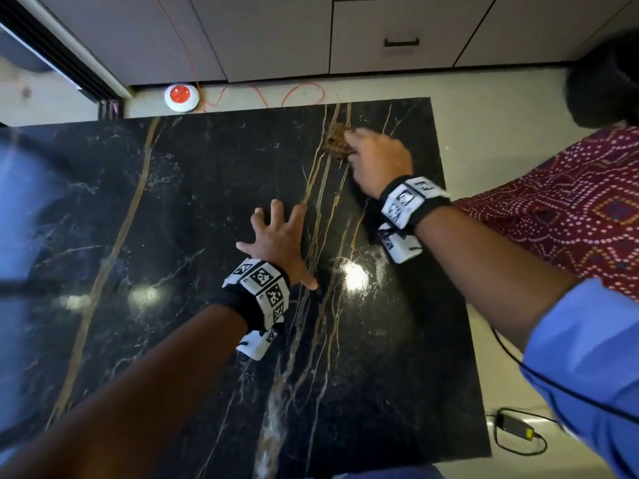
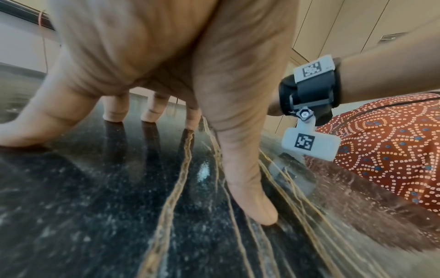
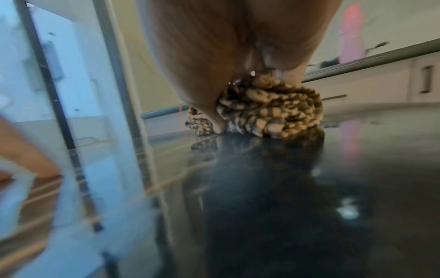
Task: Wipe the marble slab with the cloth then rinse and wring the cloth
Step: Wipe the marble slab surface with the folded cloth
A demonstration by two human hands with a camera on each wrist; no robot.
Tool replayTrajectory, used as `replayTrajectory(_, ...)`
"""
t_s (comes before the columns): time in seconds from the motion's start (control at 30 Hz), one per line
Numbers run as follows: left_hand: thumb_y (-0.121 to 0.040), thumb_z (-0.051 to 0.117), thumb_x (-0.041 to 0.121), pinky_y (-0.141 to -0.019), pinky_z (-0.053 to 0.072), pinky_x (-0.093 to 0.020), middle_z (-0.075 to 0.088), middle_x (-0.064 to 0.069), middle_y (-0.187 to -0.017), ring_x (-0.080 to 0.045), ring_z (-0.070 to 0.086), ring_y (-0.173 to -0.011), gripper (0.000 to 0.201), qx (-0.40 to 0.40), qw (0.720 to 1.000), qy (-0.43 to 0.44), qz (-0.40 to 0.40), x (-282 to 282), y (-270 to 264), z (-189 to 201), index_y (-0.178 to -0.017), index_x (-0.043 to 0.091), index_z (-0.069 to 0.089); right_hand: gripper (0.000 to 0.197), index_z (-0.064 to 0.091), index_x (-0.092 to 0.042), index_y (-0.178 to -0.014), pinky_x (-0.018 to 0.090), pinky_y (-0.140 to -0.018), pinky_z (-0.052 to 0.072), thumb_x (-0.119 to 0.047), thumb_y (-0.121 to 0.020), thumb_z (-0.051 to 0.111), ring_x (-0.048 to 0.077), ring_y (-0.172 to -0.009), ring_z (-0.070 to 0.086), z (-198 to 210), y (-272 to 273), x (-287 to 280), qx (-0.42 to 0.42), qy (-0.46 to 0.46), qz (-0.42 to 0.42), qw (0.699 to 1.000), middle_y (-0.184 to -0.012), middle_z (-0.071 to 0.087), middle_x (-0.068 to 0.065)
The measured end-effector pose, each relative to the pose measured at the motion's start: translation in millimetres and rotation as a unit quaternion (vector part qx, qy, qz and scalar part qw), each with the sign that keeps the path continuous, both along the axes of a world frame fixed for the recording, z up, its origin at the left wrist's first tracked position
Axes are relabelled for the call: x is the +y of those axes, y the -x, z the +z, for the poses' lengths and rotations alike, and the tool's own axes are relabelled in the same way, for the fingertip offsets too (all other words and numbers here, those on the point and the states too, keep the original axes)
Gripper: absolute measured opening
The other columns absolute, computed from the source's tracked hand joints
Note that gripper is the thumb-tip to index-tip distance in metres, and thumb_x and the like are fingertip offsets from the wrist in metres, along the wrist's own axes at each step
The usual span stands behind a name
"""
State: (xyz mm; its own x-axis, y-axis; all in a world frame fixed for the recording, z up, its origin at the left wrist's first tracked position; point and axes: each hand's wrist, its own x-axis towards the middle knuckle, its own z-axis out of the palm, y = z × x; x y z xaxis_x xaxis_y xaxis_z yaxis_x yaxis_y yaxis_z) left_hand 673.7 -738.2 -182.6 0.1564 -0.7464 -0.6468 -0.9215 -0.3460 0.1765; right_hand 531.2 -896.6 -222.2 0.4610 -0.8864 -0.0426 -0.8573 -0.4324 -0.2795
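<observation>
A black marble slab (image 1: 179, 236) with gold veins lies flat on the floor and fills most of the head view. My right hand (image 1: 375, 160) grips a bunched brown-and-black patterned cloth (image 1: 337, 141) and presses it onto the slab near the far right corner. In the right wrist view the cloth (image 3: 269, 114) bulges out under the fingers. My left hand (image 1: 276, 236) rests on the slab's middle with fingers spread, and its fingertips (image 2: 114, 116) touch the marble (image 2: 95, 206).
A white and red round object (image 1: 181, 97) and a red cord (image 1: 297, 93) lie on the floor beyond the slab. Cabinets (image 1: 397, 36) stand behind. A black adapter with cable (image 1: 515, 428) lies right of the slab. My patterned clothing (image 1: 570, 209) is at right.
</observation>
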Motion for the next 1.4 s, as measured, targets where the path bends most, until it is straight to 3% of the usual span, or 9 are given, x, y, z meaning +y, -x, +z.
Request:
replayTrajectory(0.2, -0.044, 0.093, 0.040, -0.096, 0.026, -0.078, 0.005, -0.002, -0.151, -0.040, 0.003, -0.141, 0.130, 0.000, 1.000, 0.003, 0.003, 0, 0, 0, -0.145, 0.038, 0.011, 0.026, 0.062, -0.011, -0.117, 0.037, -0.085, 0.050, -0.015, -0.092, 0.056, 0.037, -0.106, 0.060, 16, 27, -64, 0.055, -0.006, -0.192, 0.980, -0.116, 0.064, 0.016)
replayTrajectory(0.33, -0.044, 0.093, 0.040, -0.096, 0.027, -0.078, 0.006, -0.002, -0.151, -0.039, 0.004, -0.141, 0.130, -0.002, 1.000, 0.001, 0.004, 1, 2, 1, -0.144, 0.038, 0.011, 0.022, 0.063, -0.009, -0.113, 0.034, -0.082, 0.049, -0.015, -0.092, 0.060, 0.032, -0.109, 0.060, 22, -3, -65, 0.049, -0.036, -0.235, 0.970, -0.118, 0.064, 0.013)
replayTrajectory(0.43, -0.043, 0.094, 0.040, -0.096, 0.026, -0.078, 0.007, -0.002, -0.150, -0.039, 0.004, -0.141, 0.130, -0.001, 1.000, 0.006, 0.005, 1, 1, 0, -0.144, 0.038, 0.011, 0.019, 0.063, -0.013, -0.111, 0.032, -0.073, 0.048, -0.018, -0.093, 0.061, 0.028, -0.102, 0.063, 20, -31, -37, 0.011, -0.041, -0.202, 0.978, -0.113, 0.065, 0.007)
replayTrajectory(0.67, -0.043, 0.094, 0.040, -0.096, 0.026, -0.078, 0.006, -0.001, -0.151, -0.038, 0.003, -0.142, 0.132, -0.003, 1.000, 0.010, 0.007, 4, 1, 0, -0.145, 0.040, 0.011, 0.050, 0.050, -0.021, -0.136, 0.038, -0.087, 0.051, -0.018, -0.088, 0.063, 0.025, -0.113, 0.057, 6, -24, 62, -0.016, -0.028, -0.091, 0.995, -0.134, 0.054, 0.001)
replayTrajectory(0.83, -0.045, 0.093, 0.041, -0.097, 0.026, -0.077, 0.005, -0.002, -0.152, -0.038, 0.003, -0.142, 0.129, -0.001, 1.000, 0.013, 0.000, 5, 0, 0, -0.146, 0.038, 0.012, 0.038, 0.054, -0.020, -0.127, 0.040, -0.082, 0.053, -0.018, -0.089, 0.062, 0.029, -0.108, 0.061, 8, 15, 39, 0.012, -0.029, -0.147, 0.989, -0.124, 0.058, 0.004)
replayTrajectory(1.0, -0.045, 0.093, 0.040, -0.098, 0.025, -0.077, 0.005, -0.002, -0.153, -0.038, 0.002, -0.143, 0.130, 0.004, 1.000, 0.018, 0.003, 5, -2, -1, -0.146, 0.038, 0.013, 0.038, 0.058, -0.018, -0.124, 0.042, -0.084, 0.055, -0.020, -0.088, 0.067, 0.030, -0.108, 0.061, 18, -6, 23, 0.035, -0.055, -0.218, 0.974, -0.122, 0.059, 0.007)
replayTrajectory(1.13, -0.047, 0.093, 0.037, -0.101, 0.022, -0.076, 0.006, -0.003, -0.155, -0.036, 0.003, -0.144, 0.129, 0.023, 0.999, 0.041, 0.020, 10, -1, -2, -0.147, 0.036, 0.013, 0.038, 0.056, -0.021, -0.124, 0.043, -0.083, 0.056, -0.017, -0.087, 0.064, 0.026, -0.106, 0.061, 12, -19, 62, 0.007, -0.041, -0.102, 0.994, -0.123, 0.059, 0.001)
replayTrajectory(1.23, -0.052, 0.090, 0.033, -0.107, 0.025, -0.068, 0.027, -0.007, -0.148, -0.035, 0.022, -0.139, 0.118, 0.074, 0.985, 0.144, 0.053, 32, -12, -9, -0.147, 0.025, 0.020, 0.041, 0.056, -0.021, -0.130, 0.043, -0.090, 0.053, -0.015, -0.090, 0.059, 0.025, -0.112, 0.059, 8, -1, 99, -0.017, -0.032, -0.016, 0.999, -0.132, 0.058, -0.001)
replayTrajectory(1.4, -0.054, 0.085, 0.045, -0.109, 0.029, -0.058, 0.031, -0.007, -0.146, -0.034, 0.026, -0.136, 0.106, 0.030, 0.988, 0.145, 0.040, 91, -45, -13, -0.143, 0.023, 0.032, 0.044, 0.051, -0.017, -0.135, 0.044, -0.087, 0.055, -0.011, -0.092, 0.056, 0.029, -0.111, 0.060, 11, 22, 101, 0.020, -0.008, 0.007, 1.000, -0.136, 0.055, 0.003)
